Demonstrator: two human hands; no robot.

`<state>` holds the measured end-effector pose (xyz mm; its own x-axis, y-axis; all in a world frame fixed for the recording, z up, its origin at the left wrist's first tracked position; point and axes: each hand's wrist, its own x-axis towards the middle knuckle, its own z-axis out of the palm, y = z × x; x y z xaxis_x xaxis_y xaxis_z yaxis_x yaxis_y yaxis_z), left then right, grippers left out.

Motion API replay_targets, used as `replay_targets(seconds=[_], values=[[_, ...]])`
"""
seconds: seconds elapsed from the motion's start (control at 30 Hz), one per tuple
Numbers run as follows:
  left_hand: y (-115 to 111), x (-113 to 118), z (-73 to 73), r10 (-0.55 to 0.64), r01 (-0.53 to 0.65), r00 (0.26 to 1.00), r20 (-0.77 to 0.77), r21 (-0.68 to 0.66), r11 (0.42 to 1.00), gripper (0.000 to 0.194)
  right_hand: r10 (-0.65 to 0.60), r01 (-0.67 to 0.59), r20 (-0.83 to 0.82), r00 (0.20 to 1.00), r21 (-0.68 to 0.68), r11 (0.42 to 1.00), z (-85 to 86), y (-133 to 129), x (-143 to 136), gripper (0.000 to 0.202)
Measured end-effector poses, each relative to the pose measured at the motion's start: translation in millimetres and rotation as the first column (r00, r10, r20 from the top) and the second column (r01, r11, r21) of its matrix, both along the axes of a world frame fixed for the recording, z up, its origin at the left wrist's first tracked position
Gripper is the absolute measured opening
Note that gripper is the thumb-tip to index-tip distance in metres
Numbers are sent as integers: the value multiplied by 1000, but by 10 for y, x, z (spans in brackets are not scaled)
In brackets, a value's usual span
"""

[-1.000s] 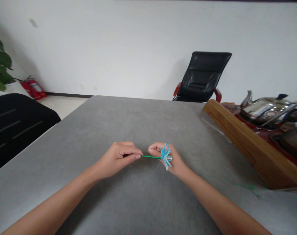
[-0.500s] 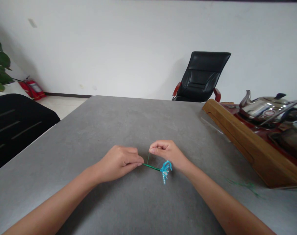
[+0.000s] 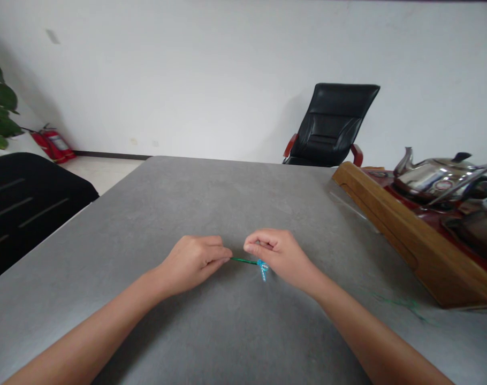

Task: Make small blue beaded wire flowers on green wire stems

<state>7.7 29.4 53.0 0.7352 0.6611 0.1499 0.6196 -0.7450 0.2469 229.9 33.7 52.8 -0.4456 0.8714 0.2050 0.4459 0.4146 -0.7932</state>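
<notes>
My left hand pinches the end of a thin green stem, which points right, over the table. At the stem's far end is a small flower of light-blue and clear beads, partly behind my right hand. That right hand is closed with thumb and forefinger pressed together, just above the beaded flower. A green thread ran from the stem to those fingertips a moment ago; at present it is too fine to make out.
Loose green threads lie on the grey table at the right. Beside them stands a wooden-edged tea tray with a steel kettle. A black office chair is behind the table, another dark chair at the left.
The beaded flower has moved slightly up and left and turned, so my right hand covers more of it. The thread between stem and right fingertips no longer shows. My left hand has shifted slightly left.
</notes>
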Motion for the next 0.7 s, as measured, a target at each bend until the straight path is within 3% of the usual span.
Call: replay_targets(seconds=[0.17, 0.33, 0.5, 0.7], values=[[17, -17, -18, 93, -93, 996, 19, 31, 995, 25, -15, -26, 181, 983, 220, 975, 84, -110, -35, 18], [31, -37, -57, 199, -203, 977, 77, 44, 978, 24, -74, -64, 379, 922, 339, 939, 68, -233, -93, 22], [21, -48, -76, 269, -277, 944, 190, 14, 961, 23, -113, -77, 465, 878, 371, 925, 23, -279, -153, 22], [34, -34, -63, 299, -299, 901, 315, -48, 953, 22, -122, -15, 433, 893, 299, 954, -55, -273, -188, 21]])
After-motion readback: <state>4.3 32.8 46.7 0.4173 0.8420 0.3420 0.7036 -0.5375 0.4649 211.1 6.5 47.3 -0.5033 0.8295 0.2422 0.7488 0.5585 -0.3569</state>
